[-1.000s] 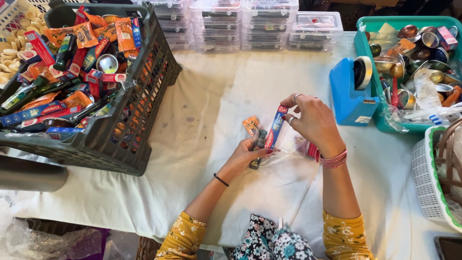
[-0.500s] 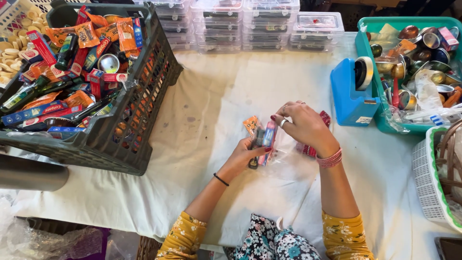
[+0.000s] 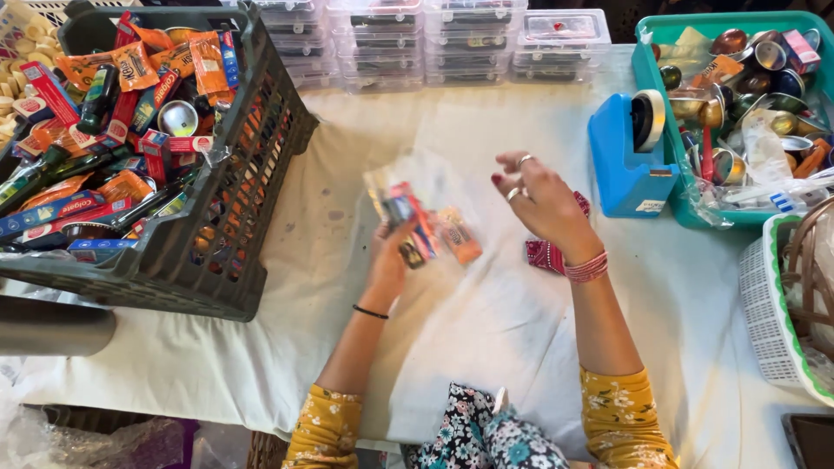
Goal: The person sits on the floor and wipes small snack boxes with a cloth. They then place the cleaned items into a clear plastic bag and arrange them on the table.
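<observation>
My left hand grips a clear plastic bag raised above the white tablecloth. Inside the bag are small packaged items, among them a red and blue pack and an orange sachet. My right hand hovers just right of the bag with fingers spread, holding nothing. A red patterned cloth lies on the table under my right wrist.
A dark plastic crate full of small packaged toiletries stands at the left. A blue tape dispenser and a teal bin of tins sit at the right. Clear lidded boxes line the back. A white basket is at the right edge.
My right hand has let go of the red and blue pack, which now sits in the bag. The left hand has lifted the bag and shifted it left.
</observation>
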